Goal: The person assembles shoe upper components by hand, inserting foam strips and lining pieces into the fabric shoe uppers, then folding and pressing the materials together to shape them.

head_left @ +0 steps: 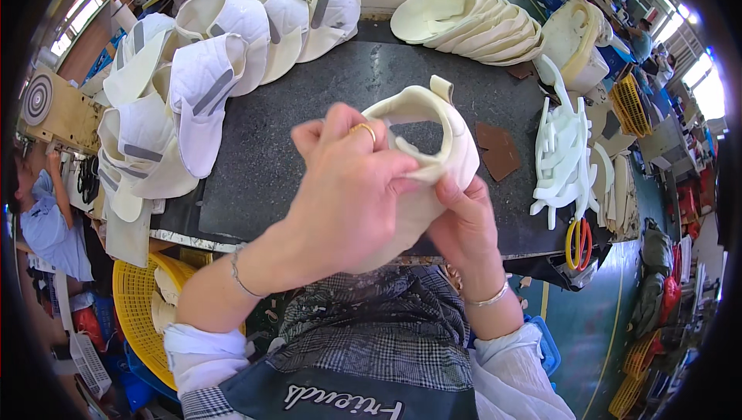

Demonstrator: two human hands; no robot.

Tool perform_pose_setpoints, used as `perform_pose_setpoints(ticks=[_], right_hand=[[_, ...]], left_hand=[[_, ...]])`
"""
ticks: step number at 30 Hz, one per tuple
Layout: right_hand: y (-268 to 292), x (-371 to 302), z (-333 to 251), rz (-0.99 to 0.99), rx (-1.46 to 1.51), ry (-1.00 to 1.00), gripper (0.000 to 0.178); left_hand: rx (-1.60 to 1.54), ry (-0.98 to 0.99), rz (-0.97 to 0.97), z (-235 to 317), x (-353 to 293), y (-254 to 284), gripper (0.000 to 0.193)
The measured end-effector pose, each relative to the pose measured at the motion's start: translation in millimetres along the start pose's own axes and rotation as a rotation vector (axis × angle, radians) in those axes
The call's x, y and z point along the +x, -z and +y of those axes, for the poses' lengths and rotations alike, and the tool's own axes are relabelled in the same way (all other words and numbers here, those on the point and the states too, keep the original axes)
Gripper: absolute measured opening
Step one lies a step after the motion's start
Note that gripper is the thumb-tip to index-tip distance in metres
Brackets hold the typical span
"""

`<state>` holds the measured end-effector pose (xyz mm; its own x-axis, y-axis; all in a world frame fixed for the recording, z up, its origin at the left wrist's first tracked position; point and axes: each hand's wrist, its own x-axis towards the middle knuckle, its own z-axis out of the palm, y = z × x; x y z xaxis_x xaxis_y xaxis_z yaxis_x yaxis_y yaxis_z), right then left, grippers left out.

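Observation:
Above the near edge of the dark work table I hold a cream shoe upper (462, 149), tilted with its round collar opening facing up. A small loop tab sticks up at its far end. My left hand (340, 196) pinches the near rim of the collar, fingers curled, a ring on one of them. My right hand (468, 223) grips the same upper from the right, its thumb pressed on the outside below the collar. Part of the upper is hidden behind my left hand. Brown flat pieces (498, 151) lie on the table just right of it.
Several white shoe uppers (205, 72) with grey strips stand along the table's left and far left. Nested cream uppers (464, 26) lie at the back. White strappy pieces (564, 153) sit at the right, above red and yellow rings (578, 244). A yellow basket (131, 319) stands lower left; a person (50, 223) is beyond.

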<state>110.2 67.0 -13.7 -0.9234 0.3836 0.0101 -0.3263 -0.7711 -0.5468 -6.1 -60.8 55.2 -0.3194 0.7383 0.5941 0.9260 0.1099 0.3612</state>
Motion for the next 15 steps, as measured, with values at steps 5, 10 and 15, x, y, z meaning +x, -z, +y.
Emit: perform_pose_setpoints(ticks=[5,10,15], right_hand=[[0,9,-27,0.228,-1.348,0.986,0.044],[8,39,-38,-0.839,-1.945,0.858,0.032],[19,48,-26,-0.868,-1.854,0.863,0.027]], left_hand=[[0.192,-0.278,-0.158,-34,2,16,0.020],[0.184,-0.356,-0.312,-64,-24,-10,0.021],[0.088,-0.364,-0.288,-63,-38,-17,0.023]])
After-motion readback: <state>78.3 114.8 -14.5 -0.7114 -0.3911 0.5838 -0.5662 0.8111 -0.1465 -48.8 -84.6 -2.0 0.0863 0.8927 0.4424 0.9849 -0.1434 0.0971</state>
